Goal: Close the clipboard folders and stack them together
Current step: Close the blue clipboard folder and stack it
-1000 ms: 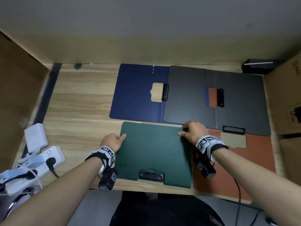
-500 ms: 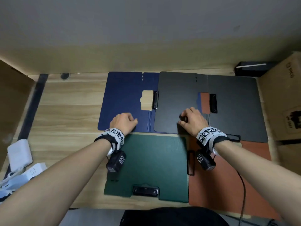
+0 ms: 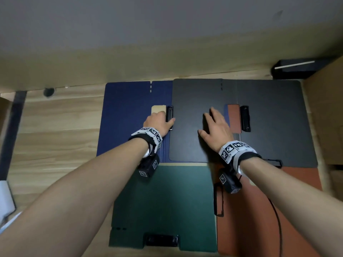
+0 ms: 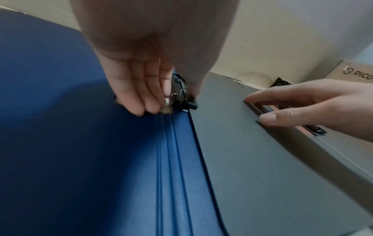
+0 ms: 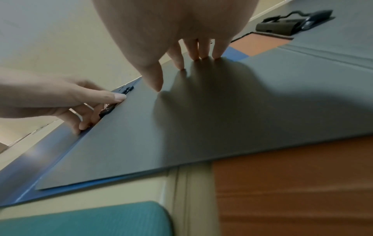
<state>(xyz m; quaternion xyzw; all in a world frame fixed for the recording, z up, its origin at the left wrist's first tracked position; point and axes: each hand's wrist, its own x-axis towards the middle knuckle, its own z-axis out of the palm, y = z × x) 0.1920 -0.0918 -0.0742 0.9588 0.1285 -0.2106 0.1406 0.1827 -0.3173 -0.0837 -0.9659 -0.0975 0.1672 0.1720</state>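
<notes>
On the wooden desk, a white power strip sits at the left edge. A blue folder lies open flat toward the back, and the left hand rests at its spine, fingers bent down onto the blue board and its tan patch just beside the black clip, thumb across the clip onto the black folder; it seems to press more than grip, though the wrist view is blurred there. The black folder lies open too, its left leaf overlapping the blue one. The right hand lies spread and flat on that left leaf, fingertips touching it, holding nothing. At the front edge a green folder lies closed, clip toward the person, and just right of it is an orange folder, its back edge tucked under the black one. A black box stands in the back right corner.
</notes>
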